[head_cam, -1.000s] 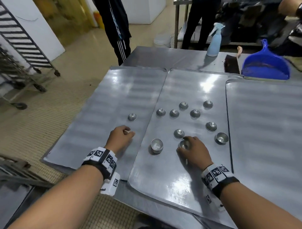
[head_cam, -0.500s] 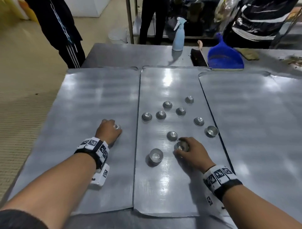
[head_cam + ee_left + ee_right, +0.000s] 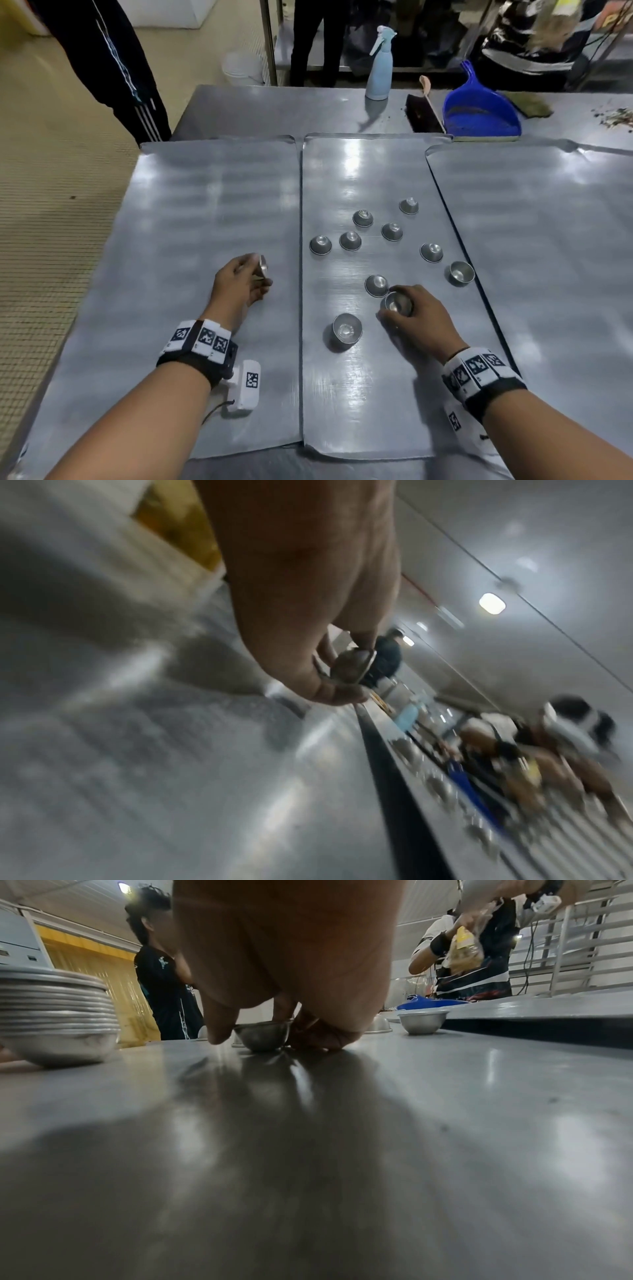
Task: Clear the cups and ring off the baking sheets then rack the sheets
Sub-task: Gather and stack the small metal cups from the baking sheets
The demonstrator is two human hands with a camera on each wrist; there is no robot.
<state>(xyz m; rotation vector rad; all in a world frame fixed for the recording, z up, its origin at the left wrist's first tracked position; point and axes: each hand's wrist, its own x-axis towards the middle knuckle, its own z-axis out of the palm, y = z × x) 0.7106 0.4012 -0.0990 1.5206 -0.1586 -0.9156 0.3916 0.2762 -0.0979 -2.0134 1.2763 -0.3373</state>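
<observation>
While the left hand (image 3: 239, 281) hovers over the left baking sheet (image 3: 191, 212), its thumb and fingers pinch a small metal cup (image 3: 262, 266) tipped on its side. On the middle baking sheet (image 3: 363, 394) the right hand (image 3: 416, 317) curls around another cup (image 3: 396, 303) standing upright on the metal. Just left of it stands a stack of cups (image 3: 346, 329); more single cups, most upside down, lie scattered farther back. A blue dustpan (image 3: 479, 109) and spray bottle (image 3: 378, 68) stand on the table behind.
</observation>
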